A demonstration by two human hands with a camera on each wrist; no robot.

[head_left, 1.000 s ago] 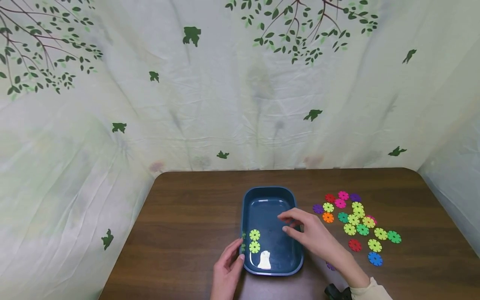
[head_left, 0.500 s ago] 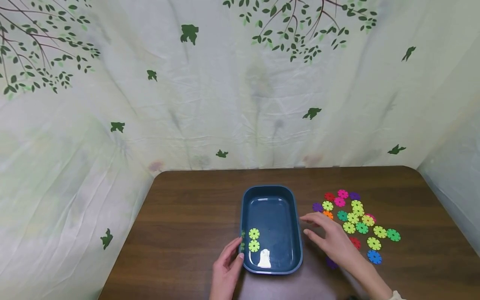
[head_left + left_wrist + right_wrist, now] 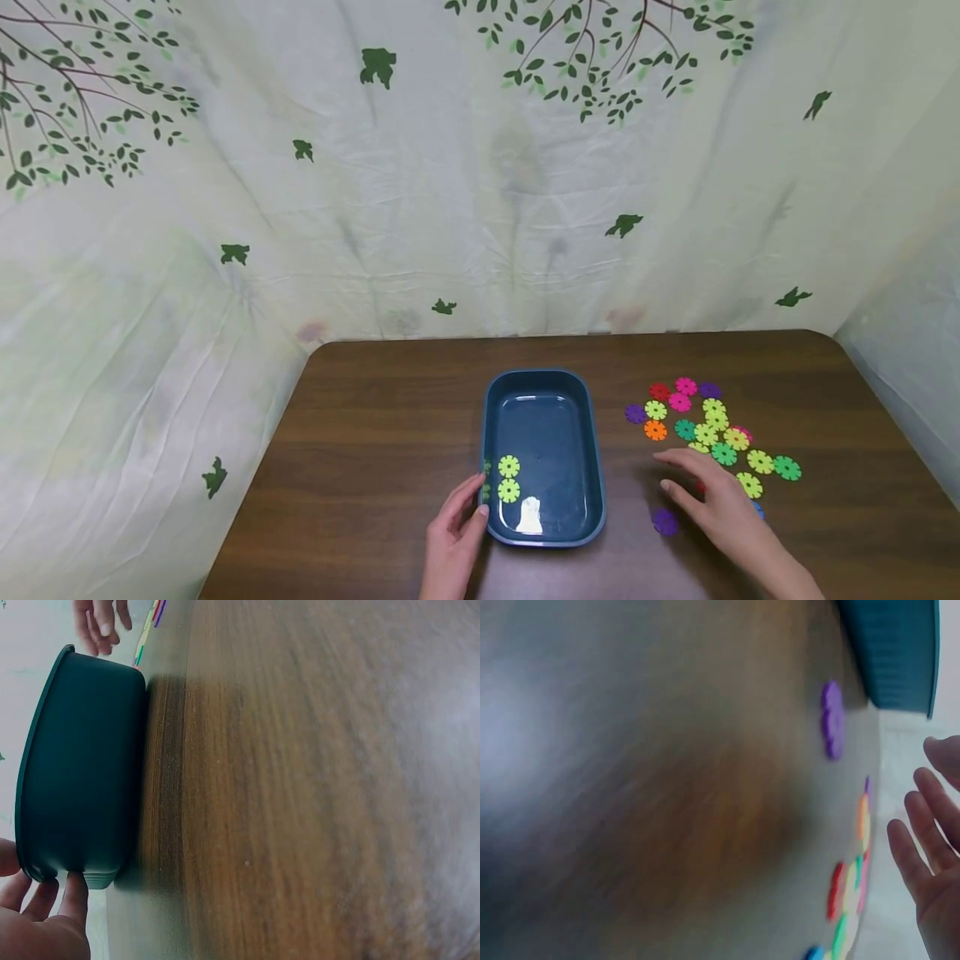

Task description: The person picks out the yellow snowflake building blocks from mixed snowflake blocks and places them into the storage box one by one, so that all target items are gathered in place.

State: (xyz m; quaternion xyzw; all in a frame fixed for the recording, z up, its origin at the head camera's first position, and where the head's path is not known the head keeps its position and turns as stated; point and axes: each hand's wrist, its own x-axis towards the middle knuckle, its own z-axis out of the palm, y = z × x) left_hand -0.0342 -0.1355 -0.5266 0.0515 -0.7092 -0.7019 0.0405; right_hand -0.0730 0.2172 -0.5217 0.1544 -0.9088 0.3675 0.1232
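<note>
My left hand (image 3: 453, 537) holds the near left edge of a deep blue plastic tray (image 3: 543, 540). In the left wrist view, fingertips (image 3: 73, 889) touch the tray's outer wall below the rim. Two yellow-green flower-shaped discs (image 3: 508, 478) lie inside the tray at its left side. My right hand (image 3: 723, 508) hovers to the right of the tray with relaxed fingers and nothing in them. Below its thumb a purple flower disc (image 3: 664, 522) lies alone on the table. The hand partly covers a red disc and a blue disc (image 3: 759, 509).
Several flower discs spread over the right of the brown table (image 3: 375, 450), among them an orange disc (image 3: 656, 430), a green disc (image 3: 787, 468) and a purple disc (image 3: 635, 414). A white leaf-patterned cloth (image 3: 420, 208) hangs behind the table.
My right hand has moved right, from above the tray to the side of the loose discs. The left hand and the tray have stayed in place.
</note>
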